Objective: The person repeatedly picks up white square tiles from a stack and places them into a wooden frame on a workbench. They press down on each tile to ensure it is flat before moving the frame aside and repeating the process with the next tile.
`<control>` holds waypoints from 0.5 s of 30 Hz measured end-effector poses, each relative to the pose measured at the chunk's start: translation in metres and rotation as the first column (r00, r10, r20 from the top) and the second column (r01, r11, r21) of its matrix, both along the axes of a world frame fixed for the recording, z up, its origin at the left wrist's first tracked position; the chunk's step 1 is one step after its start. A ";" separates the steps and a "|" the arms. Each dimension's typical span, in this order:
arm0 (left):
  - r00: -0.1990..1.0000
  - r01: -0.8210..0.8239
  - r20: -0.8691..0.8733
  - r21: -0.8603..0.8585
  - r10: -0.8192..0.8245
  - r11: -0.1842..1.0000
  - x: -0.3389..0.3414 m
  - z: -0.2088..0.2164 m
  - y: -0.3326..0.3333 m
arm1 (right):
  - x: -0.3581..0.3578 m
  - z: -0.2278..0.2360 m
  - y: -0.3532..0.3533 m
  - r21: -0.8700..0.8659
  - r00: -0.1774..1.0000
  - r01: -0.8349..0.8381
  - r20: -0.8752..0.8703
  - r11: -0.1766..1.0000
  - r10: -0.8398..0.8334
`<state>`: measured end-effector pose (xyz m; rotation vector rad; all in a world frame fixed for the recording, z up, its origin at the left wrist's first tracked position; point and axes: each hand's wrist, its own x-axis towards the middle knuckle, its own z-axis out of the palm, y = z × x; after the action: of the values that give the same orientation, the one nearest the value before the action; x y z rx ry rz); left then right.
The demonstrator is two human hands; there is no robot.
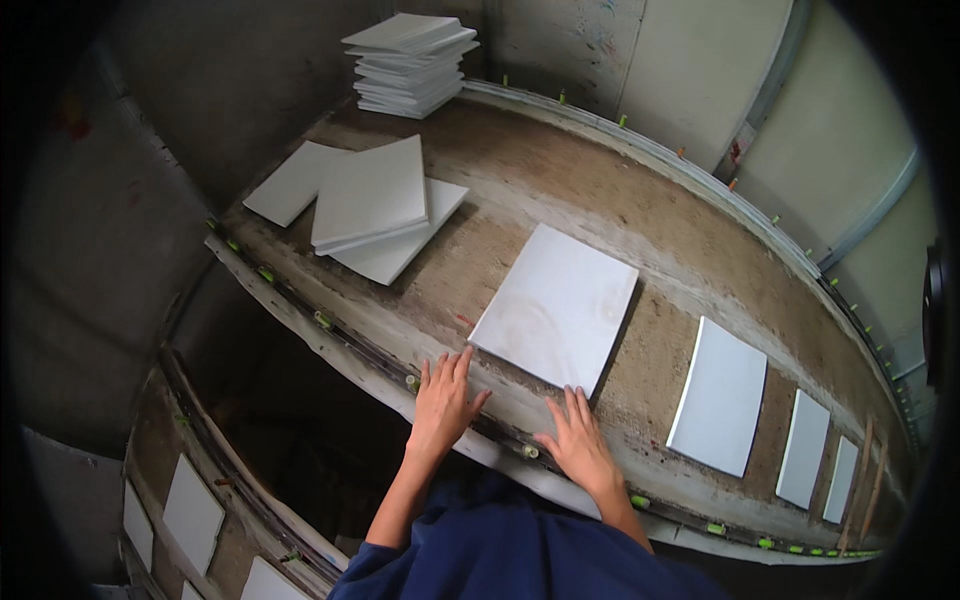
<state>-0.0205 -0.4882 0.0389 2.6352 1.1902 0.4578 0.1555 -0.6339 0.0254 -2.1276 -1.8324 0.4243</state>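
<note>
Table (540, 150) — wht tile (560, 305) nr R hand (584, 452)

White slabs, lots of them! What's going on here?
A person's left hand and right hand, both open, are at the near corners of one white slab lying flat on a brown bench. I can't tell if they're pressing it. Three more slabs lie to the right, a loose pile to the left, and a tall stack stands behind that.
</note>
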 end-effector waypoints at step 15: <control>0.907 -0.223 0.340 -0.108 0.247 0.969 -0.059 0.050 0.156 | 0.021 0.068 0.121 0.067 0.993 0.078 -0.093 0.995 -0.072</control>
<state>-0.0792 -0.3321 0.0884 2.2332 1.3747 0.8752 0.1765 -0.5128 0.0938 -2.0869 -1.6872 0.4245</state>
